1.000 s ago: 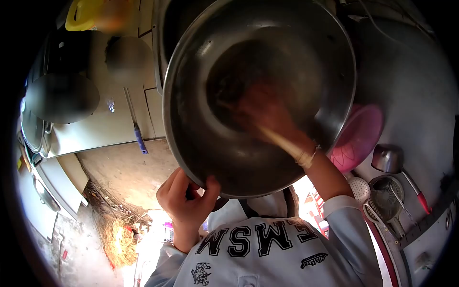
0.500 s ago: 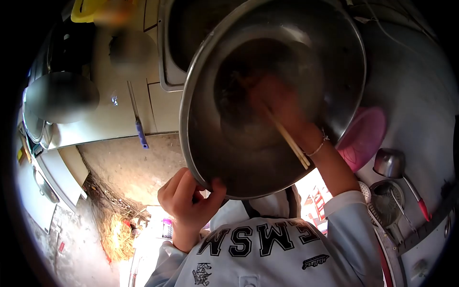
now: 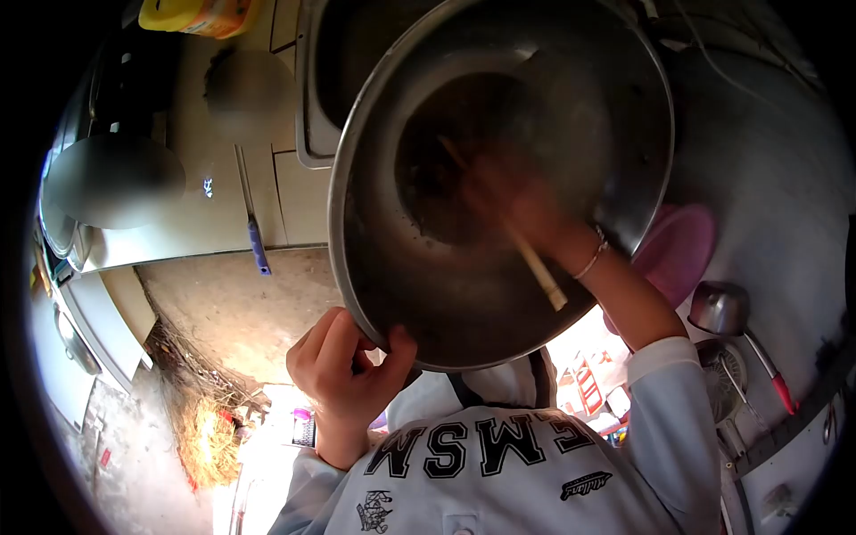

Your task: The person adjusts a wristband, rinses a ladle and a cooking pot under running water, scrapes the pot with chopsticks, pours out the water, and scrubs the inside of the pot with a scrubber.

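A large metal basin (image 3: 624,98) is tilted towards me. My left hand (image 3: 352,370) pinches its near left rim, thumb over the edge and fingers curled. Inside the basin, my right hand (image 3: 522,192) is closed around a pair of chopsticks (image 3: 542,275). Their thick ends point back towards me, and the thin ends reach past the fingers to the dark bottom of the basin. Motion blurs the right hand. Dark bits show around the basin's bottom, but I cannot make out what they are.
A sink (image 3: 316,134) lies behind the basin. On the counter at left are a blue-handled utensil (image 3: 255,241) and a yellow container (image 3: 192,13). To the right stand a pink basin (image 3: 682,250) and a red-handled metal ladle (image 3: 720,308). Straw (image 3: 209,437) lies below left.
My right hand has shifted within the basin, and the chopsticks have turned so their thin ends now show. The basin sits slightly further left, still in my left hand.
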{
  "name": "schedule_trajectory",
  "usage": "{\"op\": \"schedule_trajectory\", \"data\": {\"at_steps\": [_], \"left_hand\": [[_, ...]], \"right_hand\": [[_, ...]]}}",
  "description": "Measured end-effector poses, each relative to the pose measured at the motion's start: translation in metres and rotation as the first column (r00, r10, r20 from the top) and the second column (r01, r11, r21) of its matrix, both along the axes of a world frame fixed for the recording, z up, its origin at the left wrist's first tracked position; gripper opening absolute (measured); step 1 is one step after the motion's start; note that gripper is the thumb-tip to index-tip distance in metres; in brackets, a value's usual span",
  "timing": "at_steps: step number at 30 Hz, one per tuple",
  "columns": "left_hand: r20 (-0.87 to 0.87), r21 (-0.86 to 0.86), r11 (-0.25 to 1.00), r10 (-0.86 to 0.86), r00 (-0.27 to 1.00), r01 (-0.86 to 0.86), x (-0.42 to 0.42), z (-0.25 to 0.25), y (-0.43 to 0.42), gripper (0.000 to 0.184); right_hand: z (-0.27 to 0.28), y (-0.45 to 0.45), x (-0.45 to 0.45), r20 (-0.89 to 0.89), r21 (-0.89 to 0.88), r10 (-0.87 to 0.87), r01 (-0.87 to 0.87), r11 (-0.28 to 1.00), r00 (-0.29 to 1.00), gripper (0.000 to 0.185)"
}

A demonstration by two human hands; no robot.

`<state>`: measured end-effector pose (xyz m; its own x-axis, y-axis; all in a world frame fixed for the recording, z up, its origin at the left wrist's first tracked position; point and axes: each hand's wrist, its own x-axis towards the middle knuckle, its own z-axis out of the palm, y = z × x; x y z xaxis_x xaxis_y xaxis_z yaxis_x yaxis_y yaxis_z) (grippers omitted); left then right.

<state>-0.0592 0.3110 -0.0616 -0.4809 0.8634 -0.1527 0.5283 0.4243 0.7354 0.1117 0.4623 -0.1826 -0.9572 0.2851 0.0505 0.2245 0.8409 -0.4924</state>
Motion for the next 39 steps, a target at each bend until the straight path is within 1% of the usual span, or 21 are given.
{"op": "schedule_trajectory", "data": {"at_steps": [3, 5, 6, 8, 9, 11, 15, 17, 18, 19, 21, 23, 24, 26, 27, 29, 30, 32, 36, 38, 39], "left_hand": [[0.017, -0.017, 1.0, 0.008, 1.0, -0.008, -0.001, 0.001, 0.002, 0.022], [0.027, -0.03, 0.996, 0.079, 0.996, -0.078, 0.0, 0.0, 0.002, 0.023], [0.03, -0.027, 0.997, 0.08, 0.996, -0.079, 0.0, -0.001, 0.002, 0.023], [0.017, -0.008, 0.997, 0.073, 0.997, -0.073, 0.0, -0.002, 0.0, 0.022], [0.016, -0.008, 0.997, 0.077, 0.997, -0.077, 0.0, -0.003, 0.0, 0.022], [0.014, 0.004, 0.998, 0.061, 0.998, -0.061, -0.004, -0.005, -0.002, 0.021], [0.033, -0.019, 0.996, 0.087, 0.996, -0.087, -0.003, -0.005, -0.001, 0.021], [0.032, 0.003, 0.997, 0.078, 0.996, -0.078, -0.003, -0.005, 0.0, 0.022], [0.028, 0.005, 0.996, 0.088, 0.996, -0.088, -0.004, -0.006, 0.0, 0.022], [0.033, 0.007, 0.997, 0.076, 0.997, -0.077, -0.006, -0.006, 0.0, 0.022], [0.04, -0.004, 0.998, 0.06, 0.997, -0.059, -0.008, -0.006, -0.002, 0.022], [0.038, 0.001, 0.997, 0.072, 0.997, -0.073, -0.006, -0.007, -0.001, 0.023], [0.043, 0.004, 0.997, 0.077, 0.996, -0.078, -0.006, -0.007, -0.001, 0.023], [0.016, -0.001, 0.999, 0.036, 0.999, -0.036, -0.007, -0.006, -0.002, 0.025], [0.013, -0.003, 0.999, 0.038, 0.999, -0.038, -0.008, -0.006, -0.001, 0.025], [0.019, 0.012, 0.999, 0.032, 0.999, -0.033, -0.008, -0.006, -0.001, 0.027], [0.02, 0.01, 0.999, 0.033, 0.999, -0.033, -0.007, -0.006, -0.002, 0.027], [0.009, 0.002, 1.0, -0.003, 1.0, 0.003, -0.006, -0.005, -0.002, 0.028], [-0.015, 0.032, 0.998, -0.045, 0.999, 0.045, -0.009, -0.004, 0.001, 0.028], [-0.002, -0.007, 1.0, -0.026, 1.0, 0.026, -0.009, -0.003, 0.001, 0.029], [0.001, -0.004, 1.0, -0.028, 1.0, 0.028, -0.008, -0.003, 0.001, 0.029]], "right_hand": [[0.015, 0.003, -0.004, 0.048, -0.04, 0.057, -0.055, 0.998, 0.997, 0.031], [0.015, -0.014, 0.001, 0.01, -0.016, 0.398, -0.398, 0.917, 0.917, 0.027], [0.012, -0.01, -0.001, 0.013, -0.014, 0.399, -0.398, 0.917, 0.917, 0.027], [0.005, 0.008, -0.011, -0.07, -0.021, -0.001, 0.0, 1.0, 0.998, 0.019], [0.003, 0.014, -0.013, -0.071, -0.022, 0.003, -0.005, 1.0, 0.997, 0.019], [0.001, 0.02, -0.016, -0.067, 0.161, 0.353, -0.339, 0.927, 0.933, 0.022], [0.01, 0.012, -0.008, -0.043, 0.011, 0.473, -0.473, 0.881, 0.88, 0.025], [0.004, 0.028, -0.013, -0.023, 0.012, 0.191, -0.191, 0.982, 0.981, 0.03], [0.006, 0.028, -0.014, -0.026, 0.014, 0.201, -0.201, 0.98, 0.979, 0.03], [0.009, 0.025, -0.014, -0.097, 0.11, 0.349, -0.338, 0.935, 0.932, 0.025], [0.009, 0.018, -0.016, -0.155, 0.204, 0.484, -0.452, 0.868, 0.861, 0.02], [0.005, 0.015, -0.015, -0.056, 0.315, 0.564, -0.521, 0.793, 0.824, 0.021], [0.004, 0.019, -0.015, -0.05, 0.315, 0.568, -0.527, 0.789, 0.821, 0.021], [0.002, 0.025, -0.019, -0.08, 0.043, 0.388, -0.386, 0.922, 0.918, 0.027], [0.001, 0.018, -0.015, -0.084, 0.042, 0.39, -0.388, 0.921, 0.917, 0.027], [0.0, -0.004, 0.0, -0.084, -0.173, 0.404, -0.413, 0.894, 0.911, 0.033], [0.001, 0.0, -0.001, -0.084, -0.174, 0.404, -0.413, 0.894, 0.911, 0.033], [0.0, 0.018, -0.008, -0.096, 0.126, 0.466, -0.454, 0.882, 0.879, 0.038], [-0.007, 0.023, -0.011, -0.089, 0.072, 0.469, -0.464, 0.883, 0.879, 0.037], [0.007, 0.004, -0.006, -0.034, 0.184, 0.65, -0.635, 0.751, 0.759, 0.029], [0.007, 0.007, -0.009, -0.03, 0.184, 0.649, -0.634, 0.751, 0.76, 0.029]]}}
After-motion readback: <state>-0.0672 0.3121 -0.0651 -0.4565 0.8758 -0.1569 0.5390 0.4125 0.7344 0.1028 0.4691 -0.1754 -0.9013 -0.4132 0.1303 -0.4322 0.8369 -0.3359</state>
